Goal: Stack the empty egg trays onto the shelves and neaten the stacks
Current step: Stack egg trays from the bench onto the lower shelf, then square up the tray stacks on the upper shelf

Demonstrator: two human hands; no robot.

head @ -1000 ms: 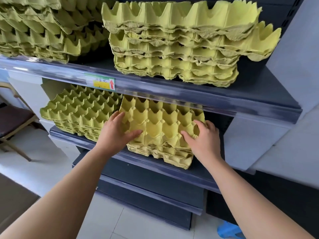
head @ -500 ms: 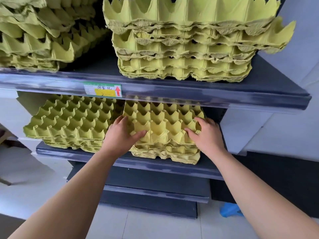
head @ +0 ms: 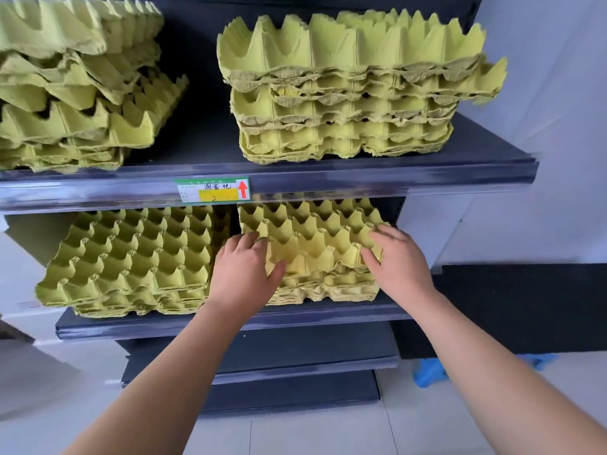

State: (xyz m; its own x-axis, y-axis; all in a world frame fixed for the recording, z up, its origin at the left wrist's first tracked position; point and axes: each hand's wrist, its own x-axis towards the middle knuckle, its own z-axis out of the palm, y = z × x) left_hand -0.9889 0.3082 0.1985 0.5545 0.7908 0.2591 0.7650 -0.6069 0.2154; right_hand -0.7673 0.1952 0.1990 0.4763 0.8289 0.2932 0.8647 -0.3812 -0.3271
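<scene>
open hands [head: 243, 274] [head: 399, 267] on tray stack [head: 315, 244]

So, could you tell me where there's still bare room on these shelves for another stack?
Upper shelf: a bare patch between left stack and right stack. Middle shelf: crowded, two stacks side by side, left hand and right hand on one. Bottom shelf looks bare.

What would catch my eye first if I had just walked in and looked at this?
Yellow-green egg trays fill two dark shelves in four stacks, and the upper right stack looks ragged and uneven. Two bare hands rest on the lower right stack, the left hand at its left edge and the right hand on its right side. A green and yellow label with a red arrow sits on the front of the upper shelf.
</scene>
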